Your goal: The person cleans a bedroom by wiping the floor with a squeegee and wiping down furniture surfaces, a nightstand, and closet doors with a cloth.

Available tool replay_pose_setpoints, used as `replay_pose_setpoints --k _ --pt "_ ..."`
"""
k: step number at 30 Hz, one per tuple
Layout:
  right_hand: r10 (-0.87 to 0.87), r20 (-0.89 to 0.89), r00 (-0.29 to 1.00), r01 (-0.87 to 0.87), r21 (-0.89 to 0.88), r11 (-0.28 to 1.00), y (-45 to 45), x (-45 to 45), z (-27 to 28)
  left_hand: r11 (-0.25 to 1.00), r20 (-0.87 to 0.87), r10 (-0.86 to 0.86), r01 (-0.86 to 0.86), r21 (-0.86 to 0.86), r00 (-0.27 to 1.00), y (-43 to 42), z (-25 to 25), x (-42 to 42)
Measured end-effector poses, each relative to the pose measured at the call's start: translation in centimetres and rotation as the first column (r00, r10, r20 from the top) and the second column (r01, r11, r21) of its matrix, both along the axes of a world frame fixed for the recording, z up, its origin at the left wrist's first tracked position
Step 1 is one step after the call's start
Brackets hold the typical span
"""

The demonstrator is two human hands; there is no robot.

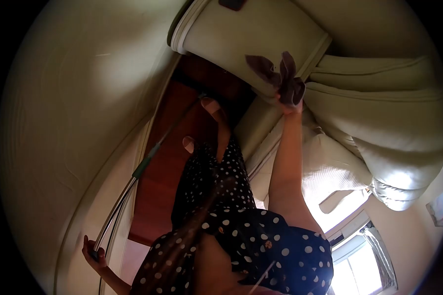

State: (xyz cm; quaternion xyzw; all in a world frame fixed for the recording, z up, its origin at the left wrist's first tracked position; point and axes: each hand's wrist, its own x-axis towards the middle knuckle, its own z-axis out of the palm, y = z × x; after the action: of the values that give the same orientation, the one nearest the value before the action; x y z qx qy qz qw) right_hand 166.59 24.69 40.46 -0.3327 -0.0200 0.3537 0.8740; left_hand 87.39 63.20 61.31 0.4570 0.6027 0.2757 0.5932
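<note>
At the lower left, my left hand holds the upper end of a long metal pole with a green sleeve partway along. The pole slants down to the floor beside my foot; its dark lower end is too small to tell mop from broom. My right hand is stretched forward, closed on a bunched purple-grey cloth. The cloth's loose ends stick up in front of the cream upholstery. Whether it touches the upholstery I cannot tell.
A cream sofa with thick cushions stands at the right. A rounded cream piece is ahead, with a dark flat object on it. Reddish-brown floor lies below, a pale wall at left, a bright window at lower right.
</note>
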Motion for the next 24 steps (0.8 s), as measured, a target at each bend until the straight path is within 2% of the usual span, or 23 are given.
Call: replay_pose_setpoints --k 1,2,3,5,6,9,10,13,15,18,19,21,23,24 --pt "-0.085 0.246 0.966 0.194 -0.463 0.865 1.3 0.8 -0.3 1.0 0.016 0.03 -0.03 -0.009 0.999 0.7 0.3 -0.4" --pt "-0.035 0.49 0.871 0.439 -0.743 0.505 2.9 1.4 -0.8 0.998 0.032 0.061 -0.061 -0.018 0.998 1.4 0.7 -0.7" --pt "0.137 0.656 0.742 0.658 -0.752 0.036 5.2 1.4 -0.3 0.996 0.055 0.089 -0.087 -0.028 0.995 2.5 0.9 -1.3" --pt "0.418 0.792 0.445 0.877 -0.48 -0.026 8.9 0.1 0.7 0.998 0.054 0.065 -0.065 -0.012 0.996 4.9 1.2 -2.2" --pt "0.543 0.794 0.273 0.948 -0.318 -0.011 11.3 -0.9 1.3 1.0 0.024 0.017 -0.018 0.018 1.0 6.2 1.5 -2.6" --pt "0.688 0.623 0.372 0.928 -0.234 -0.29 19.4 -3.7 0.0 0.999 -0.004 0.041 -0.041 0.0 0.999 9.4 3.0 -2.6" --pt "0.548 0.682 0.485 0.868 -0.298 -0.398 22.3 -4.0 -0.6 0.999 -0.003 0.045 -0.045 -0.003 0.999 10.0 3.3 -2.7" --pt "0.528 0.641 0.557 0.825 -0.352 -0.442 31.7 -4.4 -1.6 1.0 0.012 -0.008 0.008 -0.002 1.0 11.9 3.1 -3.2" --pt "0.673 0.524 0.522 0.843 -0.439 -0.311 38.2 -5.0 -1.6 0.997 0.056 -0.051 0.053 -0.047 0.997 13.1 2.7 -3.3" --pt "0.724 0.593 0.351 0.901 -0.423 -0.089 44.6 -5.7 -2.2 0.993 0.056 0.039 -0.033 -0.11 0.998 13.7 2.8 -3.2" --pt "0.753 0.6 0.271 0.889 -0.455 0.043 45.7 -6.4 -1.5 0.988 0.042 0.092 -0.086 -0.124 0.995 13.5 3.2 -3.1" --pt "0.869 0.494 0.006 0.855 -0.453 0.252 46.5 -7.2 -0.7 0.99 0.042 0.109 -0.105 -0.092 0.993 13.5 4.3 -2.8" --pt "0.793 0.576 -0.2 0.803 -0.368 0.47 45.4 -7.0 1.1 0.991 0.042 0.124 -0.122 -0.057 0.991 14.6 5.5 -3.2" --pt "0.778 0.56 -0.284 0.77 -0.349 0.533 43.9 -7.0 2.0 0.99 0.046 0.143 -0.144 0.01 0.989 14.7 6.0 -3.7"
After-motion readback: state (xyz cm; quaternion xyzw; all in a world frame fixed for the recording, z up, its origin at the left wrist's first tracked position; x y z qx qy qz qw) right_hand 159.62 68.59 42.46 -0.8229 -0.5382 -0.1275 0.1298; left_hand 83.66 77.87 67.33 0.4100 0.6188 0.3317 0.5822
